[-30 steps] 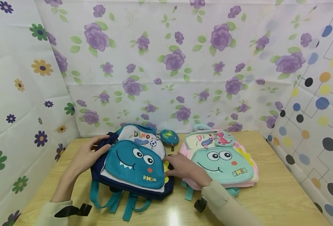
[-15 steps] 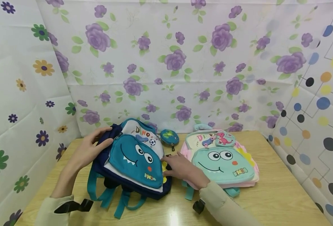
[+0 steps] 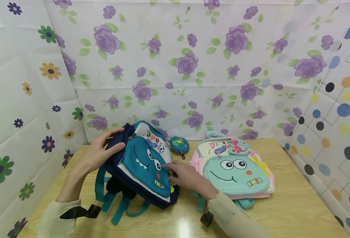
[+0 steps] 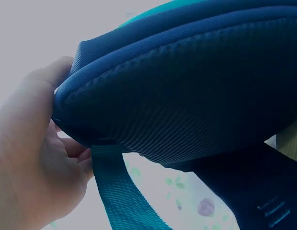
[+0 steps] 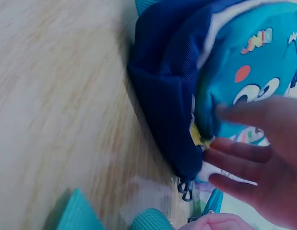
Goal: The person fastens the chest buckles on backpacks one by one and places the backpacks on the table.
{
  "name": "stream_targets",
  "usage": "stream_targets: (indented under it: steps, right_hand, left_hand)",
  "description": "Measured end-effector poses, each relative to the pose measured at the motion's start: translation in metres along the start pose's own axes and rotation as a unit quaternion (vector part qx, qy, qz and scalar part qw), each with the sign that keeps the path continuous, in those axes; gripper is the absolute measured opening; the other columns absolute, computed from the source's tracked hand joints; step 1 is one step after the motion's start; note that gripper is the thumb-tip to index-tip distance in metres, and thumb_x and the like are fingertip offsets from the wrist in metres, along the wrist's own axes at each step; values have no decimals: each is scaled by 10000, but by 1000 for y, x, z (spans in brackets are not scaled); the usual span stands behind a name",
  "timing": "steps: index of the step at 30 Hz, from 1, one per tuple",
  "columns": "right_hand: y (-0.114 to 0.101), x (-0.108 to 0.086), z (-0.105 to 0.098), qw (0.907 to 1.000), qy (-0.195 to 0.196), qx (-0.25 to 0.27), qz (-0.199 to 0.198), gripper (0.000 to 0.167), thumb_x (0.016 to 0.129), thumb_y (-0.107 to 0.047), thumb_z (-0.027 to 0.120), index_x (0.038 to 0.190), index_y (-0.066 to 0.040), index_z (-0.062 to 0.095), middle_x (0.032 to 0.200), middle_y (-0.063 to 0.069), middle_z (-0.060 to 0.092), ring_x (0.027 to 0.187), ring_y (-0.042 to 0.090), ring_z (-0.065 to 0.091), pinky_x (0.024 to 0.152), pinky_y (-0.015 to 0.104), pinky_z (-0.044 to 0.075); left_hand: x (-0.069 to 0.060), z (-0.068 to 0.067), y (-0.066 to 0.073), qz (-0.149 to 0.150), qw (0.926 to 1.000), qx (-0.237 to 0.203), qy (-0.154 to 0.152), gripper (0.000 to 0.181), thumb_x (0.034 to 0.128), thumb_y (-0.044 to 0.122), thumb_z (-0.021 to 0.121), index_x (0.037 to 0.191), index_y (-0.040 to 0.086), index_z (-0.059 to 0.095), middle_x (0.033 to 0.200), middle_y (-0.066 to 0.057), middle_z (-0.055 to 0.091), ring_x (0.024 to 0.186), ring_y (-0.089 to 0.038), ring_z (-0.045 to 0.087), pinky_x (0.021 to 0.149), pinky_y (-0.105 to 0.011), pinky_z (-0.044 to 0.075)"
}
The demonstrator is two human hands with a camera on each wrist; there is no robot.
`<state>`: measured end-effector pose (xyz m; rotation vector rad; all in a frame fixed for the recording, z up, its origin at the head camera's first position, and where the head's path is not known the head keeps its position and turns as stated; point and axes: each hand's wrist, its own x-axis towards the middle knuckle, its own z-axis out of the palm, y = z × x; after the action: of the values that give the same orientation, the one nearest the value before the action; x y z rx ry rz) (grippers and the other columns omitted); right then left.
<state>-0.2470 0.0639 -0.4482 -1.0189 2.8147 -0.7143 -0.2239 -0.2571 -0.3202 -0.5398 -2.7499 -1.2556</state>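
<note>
A dark blue backpack with a teal dinosaur-face pocket stands tilted on the table, its left side raised and teal straps hanging below. My left hand grips its upper left side; in the left wrist view the hand wraps round the dark blue edge, thumb above and fingers beneath. With fairly straight fingers, my right hand touches the pocket's right side. The right wrist view shows that hand with a fingertip against the teal pocket and others by the yellow trim.
A pink and mint dinosaur backpack lies to the right on the wooden table. A round teal pouch lies between the two bags. Floral sheets rise behind the table, with patterned sheets on both sides.
The blue backpack's left side has risen and the bag has turned further onto its right side. My left hand moved up with it; my right fingertips moved left onto the pocket.
</note>
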Motion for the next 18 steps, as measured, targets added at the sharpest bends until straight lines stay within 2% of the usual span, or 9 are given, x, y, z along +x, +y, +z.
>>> stream_targets:
  steps: [2,5,7,9,11,13,16,18]
  right_hand:
    - [1,0,-1,9982,-250,535,-119,480,981,-416,611,1432,-277,521,1211,-6,621,1006,119,607,797,272,515]
    - [1,-1,-4,9887,-694,1297,-278,558,964,-506,595,1466,-297,472,1350,-27,577,1185,157,582,958,338,500]
    - [1,-2,-5,9822,-973,1548,-439,612,949,-532,602,1488,-297,437,1431,-26,526,1273,188,543,1026,382,473]
    - [1,-2,-4,9790,-1142,1593,-558,642,938,-543,612,1501,-308,412,1478,-28,484,1320,201,509,1062,396,451]
    - [0,-1,-3,9790,-1195,1515,-657,671,927,-558,618,1511,-319,390,1505,-41,457,1348,198,486,1080,395,438]
    - [1,-1,-1,9787,-1207,1498,-720,687,926,-554,624,1520,-323,370,1529,-55,431,1374,197,464,1098,395,423]
    - [0,-1,-1,9778,-1218,1520,-775,723,920,-559,629,1539,-329,333,1565,-78,383,1424,195,412,1135,416,385]
    - [0,-1,-1,9770,-1228,1529,-842,741,920,-558,631,1548,-326,314,1579,-81,363,1446,193,381,1149,428,368]
  left_hand:
    - [1,0,2,40,10000,-84,2,575,1003,404,573,1527,297,364,1603,-106,284,1381,-414,411,1008,-604,444]
    - [1,0,4,280,9993,-204,104,546,1007,322,583,1514,277,384,1575,-88,317,1330,-346,451,1018,-399,463]
    - [1,0,5,506,9981,-280,220,527,1001,254,598,1494,249,410,1537,-70,347,1301,-285,446,1009,-242,420]
    - [2,0,7,678,9967,-310,322,532,988,206,617,1479,217,413,1505,-53,356,1309,-251,417,1008,-169,367]
    - [2,1,9,707,9961,-371,375,561,971,197,641,1473,189,389,1499,-63,327,1361,-270,378,1092,-258,350]
    - [3,3,12,637,9962,-435,401,598,954,209,666,1464,157,358,1498,-91,301,1420,-307,337,1143,-427,331]
    - [4,5,16,577,9960,-510,446,620,938,224,689,1439,113,343,1477,-127,290,1455,-360,303,1115,-613,294]
    - [5,5,19,607,9960,-451,473,596,935,227,693,1422,113,367,1451,-114,311,1431,-322,339,1135,-489,324]
